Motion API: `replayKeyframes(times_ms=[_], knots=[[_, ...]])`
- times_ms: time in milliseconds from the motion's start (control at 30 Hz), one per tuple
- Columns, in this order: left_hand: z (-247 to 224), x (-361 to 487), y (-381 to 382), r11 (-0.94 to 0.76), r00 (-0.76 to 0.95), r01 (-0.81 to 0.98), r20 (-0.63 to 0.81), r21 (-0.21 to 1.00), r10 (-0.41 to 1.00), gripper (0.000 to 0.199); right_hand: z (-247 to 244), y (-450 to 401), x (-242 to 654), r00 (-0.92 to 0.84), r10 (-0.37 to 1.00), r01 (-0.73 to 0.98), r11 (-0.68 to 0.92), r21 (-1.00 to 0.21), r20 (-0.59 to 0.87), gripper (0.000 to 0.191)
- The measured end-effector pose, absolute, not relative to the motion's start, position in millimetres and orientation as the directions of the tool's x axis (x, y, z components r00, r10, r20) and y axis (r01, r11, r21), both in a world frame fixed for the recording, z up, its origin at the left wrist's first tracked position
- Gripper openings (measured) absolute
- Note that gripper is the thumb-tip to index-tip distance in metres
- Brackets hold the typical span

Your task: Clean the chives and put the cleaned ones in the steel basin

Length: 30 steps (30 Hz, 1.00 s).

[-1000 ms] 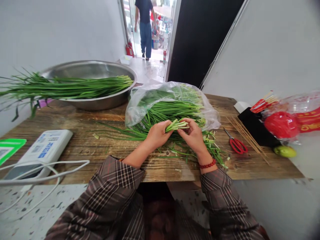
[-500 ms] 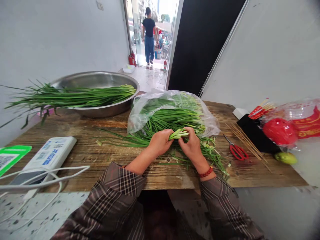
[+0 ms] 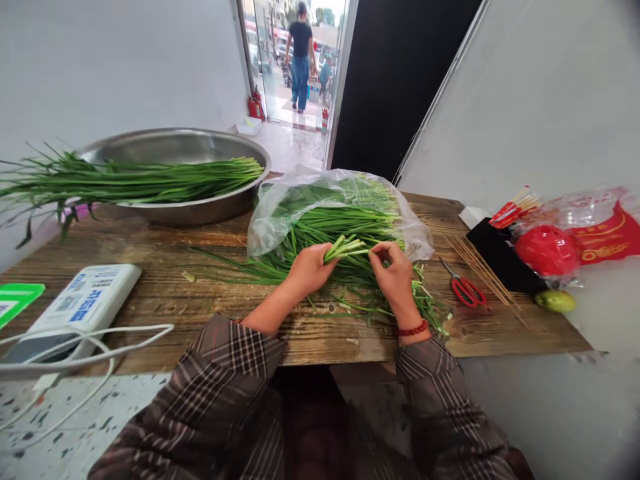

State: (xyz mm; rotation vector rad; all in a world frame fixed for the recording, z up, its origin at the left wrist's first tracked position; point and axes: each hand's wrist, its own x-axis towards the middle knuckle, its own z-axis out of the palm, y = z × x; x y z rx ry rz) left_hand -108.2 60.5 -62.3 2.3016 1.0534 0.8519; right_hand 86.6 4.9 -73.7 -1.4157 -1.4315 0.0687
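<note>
My left hand (image 3: 311, 268) is closed around a small bunch of garlic chives (image 3: 345, 247), whose pale cut ends point right. Thumb and forefinger of my right hand (image 3: 393, 275) pinch the end of one stalk at the bunch's right side. Just beyond both hands, a clear plastic bag (image 3: 417, 233) lies open with a larger pile of chives (image 3: 330, 223) spilling from it. Trimmed scraps (image 3: 430, 308) are scattered under and beside my right wrist. At the back left, a steel basin (image 3: 235, 203) holds long chives (image 3: 165, 181), their leaf tips hanging over its rim.
Red-handled scissors (image 3: 467, 291) and thin wooden skewers (image 3: 483, 277) lie on the wooden table (image 3: 200, 313) at right, near a black box (image 3: 500, 257) and a green fruit (image 3: 555, 301). A white device (image 3: 83, 307) with cables sits at left. Outside the doorway walks a person (image 3: 301, 57).
My right hand has moved slightly right, away from my left hand, and now pinches a stalk end. The view has shifted a little, and the person outside has walked farther off.
</note>
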Motion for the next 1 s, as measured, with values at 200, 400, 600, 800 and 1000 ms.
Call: replayKeyframes(times_ms=[200, 400, 600, 800, 1000], knots=[[-58.4, -111.9, 67.0, -0.530, 0.373, 0.483, 0.384, 0.697, 0.844, 0.023, -66.4, -0.4, 94.0, 0.417, 0.685, 0.589, 0.297, -0.751, 0.598, 0.013], [-62.2, -110.7, 67.3, -0.531, 0.418, 0.490, 0.349, 0.691, 0.839, 0.025, -57.2, -6.4, 84.1, -0.015, 0.711, 0.683, 0.521, -0.512, 0.703, 0.010], [-64.7, -109.7, 64.0, -0.595, 0.517, 0.486, 0.337, 0.640, 0.787, 0.019, -67.6, 0.1, 82.3, -0.091, 0.776, 0.840, 0.396, -0.370, 0.624, 0.018], [-64.2, -106.2, 59.7, -0.603, 0.522, 0.470, 0.348, 0.645, 0.779, 0.014, -75.3, 5.9, 73.7, 0.104, 0.795, 0.621, 0.417, -0.663, 0.597, 0.021], [-65.4, -104.8, 59.4, -0.584, 0.504, 0.467, 0.342, 0.665, 0.793, 0.015, -78.7, 10.9, 76.2, 0.485, 0.778, 0.239, 0.321, -0.917, 0.399, 0.026]])
